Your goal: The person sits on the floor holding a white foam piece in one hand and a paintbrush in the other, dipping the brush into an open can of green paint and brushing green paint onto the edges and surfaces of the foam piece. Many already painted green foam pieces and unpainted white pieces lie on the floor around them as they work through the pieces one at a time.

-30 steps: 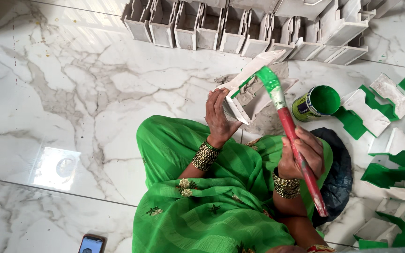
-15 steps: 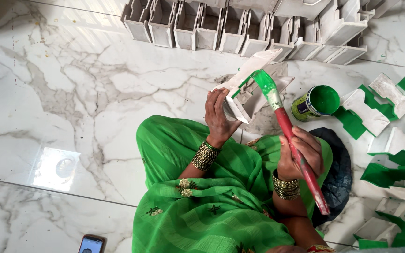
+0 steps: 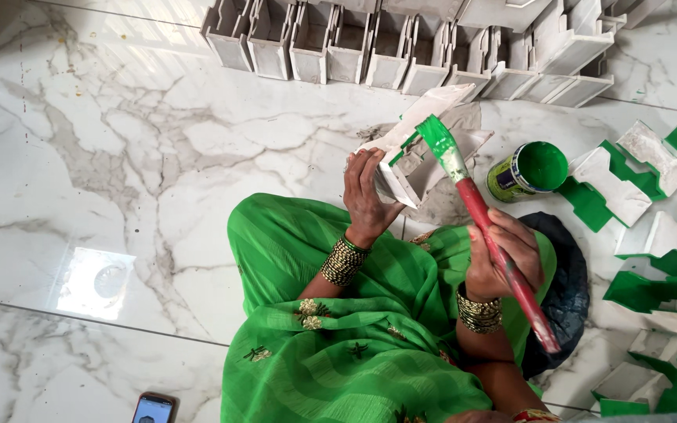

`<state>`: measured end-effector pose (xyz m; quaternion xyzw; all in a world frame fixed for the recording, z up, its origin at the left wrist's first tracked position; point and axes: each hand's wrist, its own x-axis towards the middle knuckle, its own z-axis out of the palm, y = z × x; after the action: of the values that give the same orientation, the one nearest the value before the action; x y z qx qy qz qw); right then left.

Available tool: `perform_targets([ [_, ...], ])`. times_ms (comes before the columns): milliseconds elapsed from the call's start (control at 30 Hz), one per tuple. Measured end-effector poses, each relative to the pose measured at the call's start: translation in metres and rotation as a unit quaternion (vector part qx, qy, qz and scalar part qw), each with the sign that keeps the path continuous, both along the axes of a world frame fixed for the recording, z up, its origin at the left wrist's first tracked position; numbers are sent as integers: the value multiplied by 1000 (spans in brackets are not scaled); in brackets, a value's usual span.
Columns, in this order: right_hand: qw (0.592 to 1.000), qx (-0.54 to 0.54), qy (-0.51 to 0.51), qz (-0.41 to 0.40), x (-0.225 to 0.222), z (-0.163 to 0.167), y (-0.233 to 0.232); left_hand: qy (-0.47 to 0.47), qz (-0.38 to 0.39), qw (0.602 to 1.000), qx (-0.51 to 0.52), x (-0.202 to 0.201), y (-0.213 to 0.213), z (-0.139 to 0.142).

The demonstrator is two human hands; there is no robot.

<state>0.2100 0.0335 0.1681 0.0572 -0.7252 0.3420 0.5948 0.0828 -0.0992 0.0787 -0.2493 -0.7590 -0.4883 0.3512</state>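
Left hand [image 3: 368,196] grips the white moulded piece [image 3: 425,149] up off the marble floor [image 3: 119,157], right hand [image 3: 503,254] clamps the red-handled brush [image 3: 487,227], long axis slanting up-left, green bristles touching the piece's top edge.

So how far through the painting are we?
Done: the green-painted pieces lying at the right. In hand: the left hand holds a white piece while the right hand puts the paintbrush to it, beside the open green paint can. Left: the unpainted row at the top.
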Motion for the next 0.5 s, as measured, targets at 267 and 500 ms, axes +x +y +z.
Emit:
perform_targets([
  [267,995,67,-1,-68,-3,10,6,-4,4,1000,-3,-1,-3,2],
  [500,997,77,-17,1,-6,8,0,-3,-5,1000,1,1,0,0],
])
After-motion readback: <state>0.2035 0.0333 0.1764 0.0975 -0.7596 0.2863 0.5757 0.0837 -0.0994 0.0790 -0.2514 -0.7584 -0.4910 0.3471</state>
